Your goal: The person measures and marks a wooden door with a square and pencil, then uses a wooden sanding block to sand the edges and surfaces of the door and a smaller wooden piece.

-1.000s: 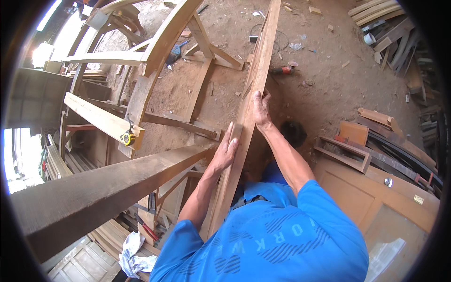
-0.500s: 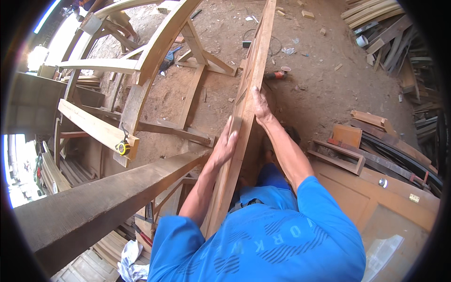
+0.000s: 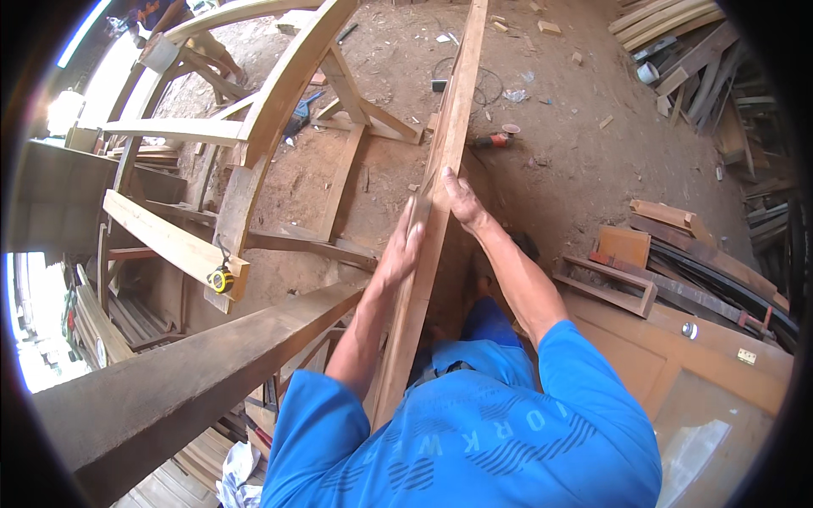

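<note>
A long wooden door-like panel [image 3: 446, 169] stands on its narrow edge, running from my body away to the far middle. Its left face shows recessed parts. My left hand [image 3: 401, 245] lies against the left side of the upper edge, fingers stretched forward. Between it and the wood is a small grey-brown block [image 3: 419, 213], blurred, which the hand presses there. From the right, my right hand [image 3: 463, 201] grips the same edge, thumb on top and the other fingers hidden behind the wood. A thick dark beam [image 3: 212, 356] passes below my left forearm.
A wooden frame [image 3: 275, 93] stands at the left, a yellow tape measure [image 3: 220, 279] hanging from its board. A red power tool [image 3: 491, 140] lies on the dirt floor [image 3: 559, 110]. To the right are a brown door [image 3: 627, 339] and stacked wood [image 3: 720, 93]. Another person [image 3: 212, 51] is far left.
My left hand and the block have slid a little away from me along the edge. My right hand sits slightly nearer and further left. The panel's far end has shifted slightly left in view.
</note>
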The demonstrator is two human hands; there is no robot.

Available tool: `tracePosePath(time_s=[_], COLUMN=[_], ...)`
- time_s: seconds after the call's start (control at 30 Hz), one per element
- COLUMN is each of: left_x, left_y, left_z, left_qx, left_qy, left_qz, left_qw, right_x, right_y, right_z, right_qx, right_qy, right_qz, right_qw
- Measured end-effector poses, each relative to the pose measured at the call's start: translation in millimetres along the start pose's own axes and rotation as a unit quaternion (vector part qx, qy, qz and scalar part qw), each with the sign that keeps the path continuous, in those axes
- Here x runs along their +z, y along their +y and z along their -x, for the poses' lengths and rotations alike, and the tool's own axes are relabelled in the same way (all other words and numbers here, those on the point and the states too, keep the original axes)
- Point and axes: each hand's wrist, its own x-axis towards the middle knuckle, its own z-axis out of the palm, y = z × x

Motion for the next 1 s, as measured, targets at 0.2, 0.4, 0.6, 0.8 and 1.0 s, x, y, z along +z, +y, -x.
tracePosePath(time_s=[0.2, 0.4, 0.6, 0.8, 1.0], left_x=[-12, -4, 3, -4, -9], left_y=[-7, -9, 13, -5, -5], left_z=[150, 73, -33, 51, 141], left_qx=[-0.11, -0.042, -0.012, -0.018, -0.109], left_qy=[-0.035, -0.013, 0.009, -0.013, -0.028], left_qz=[0.019, -0.023, 0.02, 0.008, 0.041], left_qw=[0.993, 0.999, 1.0, 1.0, 0.993], right_x=[15, 18, 8, 4, -1], right_y=[6, -6, -13, -10, -22], right_z=[7, 16, 10, 8, 10], right_qx=[-0.071, -0.051, 0.024, -0.031, 0.048], right_qy=[0.063, 0.05, 0.028, 0.048, -0.015], right_qz=[-0.026, -0.038, 0.069, 0.052, 0.068], right_qw=[0.995, 0.997, 0.997, 0.997, 0.996])
